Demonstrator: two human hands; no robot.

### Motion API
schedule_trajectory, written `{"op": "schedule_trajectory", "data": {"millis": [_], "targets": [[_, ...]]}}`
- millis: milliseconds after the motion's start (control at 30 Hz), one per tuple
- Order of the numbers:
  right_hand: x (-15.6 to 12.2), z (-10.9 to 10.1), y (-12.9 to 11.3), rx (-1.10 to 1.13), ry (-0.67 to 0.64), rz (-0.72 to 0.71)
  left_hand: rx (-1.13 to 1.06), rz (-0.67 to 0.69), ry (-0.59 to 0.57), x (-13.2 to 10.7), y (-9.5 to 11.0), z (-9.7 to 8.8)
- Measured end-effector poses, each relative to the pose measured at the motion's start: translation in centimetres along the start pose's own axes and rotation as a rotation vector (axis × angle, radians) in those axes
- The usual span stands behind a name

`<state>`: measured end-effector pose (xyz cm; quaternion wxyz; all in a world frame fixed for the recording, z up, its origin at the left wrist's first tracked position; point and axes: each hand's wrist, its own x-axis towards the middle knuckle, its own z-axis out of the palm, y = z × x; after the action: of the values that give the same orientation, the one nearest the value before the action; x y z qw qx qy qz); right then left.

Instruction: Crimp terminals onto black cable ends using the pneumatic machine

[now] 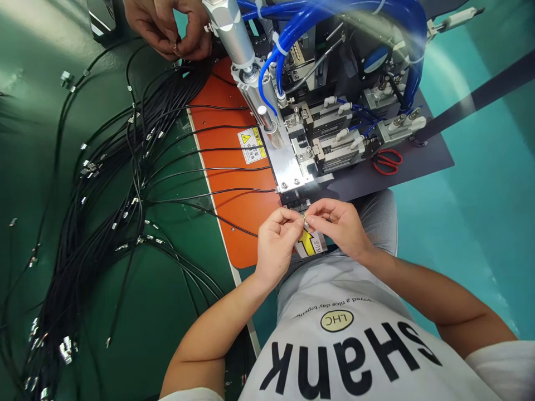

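My left hand [276, 239] and my right hand [339, 223] meet just in front of the machine's metal head [292, 167]. Both pinch a small metal piece [305, 221] between their fingertips; it is too small to make out in detail. Under the hands lies a yellow warning label [308, 244]. Several thin black cables [217, 170] run across the orange mat [234, 223] toward the machine.
A large tangle of black cables with metal ends [104, 211] covers the green table at left. Another person's hands [171, 28] work at the top left. Blue air hoses [334, 16] and a silver cylinder [234, 33] rise from the machine. Red scissors [388, 161] lie on its grey base.
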<state>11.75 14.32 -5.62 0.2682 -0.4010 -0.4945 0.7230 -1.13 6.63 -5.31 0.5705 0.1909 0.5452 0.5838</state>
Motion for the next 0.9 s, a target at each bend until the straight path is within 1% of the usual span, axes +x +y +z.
{"op": "schedule_trajectory", "data": {"millis": [267, 333, 433, 500, 667, 800, 900], "targets": [[-0.7, 0.7, 0.9, 0.006, 0.112, -0.006, 0.009, -0.001, 0.016, 0.0, 0.0, 0.1], [-0.8, 0.4, 1.0, -0.002, 0.099, -0.010, 0.006, -0.003, 0.019, 0.0, 0.0, 0.0], [-0.7, -0.4, 0.8, -0.033, 0.039, -0.016, 0.003, -0.010, 0.017, 0.0, -0.1, 0.0], [-0.5, -1.1, 0.3, -0.105, 0.011, -0.062, 0.004, -0.020, 0.013, 0.0, -0.1, 0.0], [-0.2, -1.7, -1.1, -0.401, -0.017, -0.285, 0.022, -0.022, -0.002, -0.1, -0.1, -0.1], [0.1, -1.6, -1.6, -0.496, -0.032, -0.363, 0.062, -0.001, -0.008, 0.0, -0.2, -0.3], [0.2, -1.6, -1.6, -0.554, -0.052, -0.388, 0.101, 0.014, -0.027, -0.1, -0.2, -0.3]]}}
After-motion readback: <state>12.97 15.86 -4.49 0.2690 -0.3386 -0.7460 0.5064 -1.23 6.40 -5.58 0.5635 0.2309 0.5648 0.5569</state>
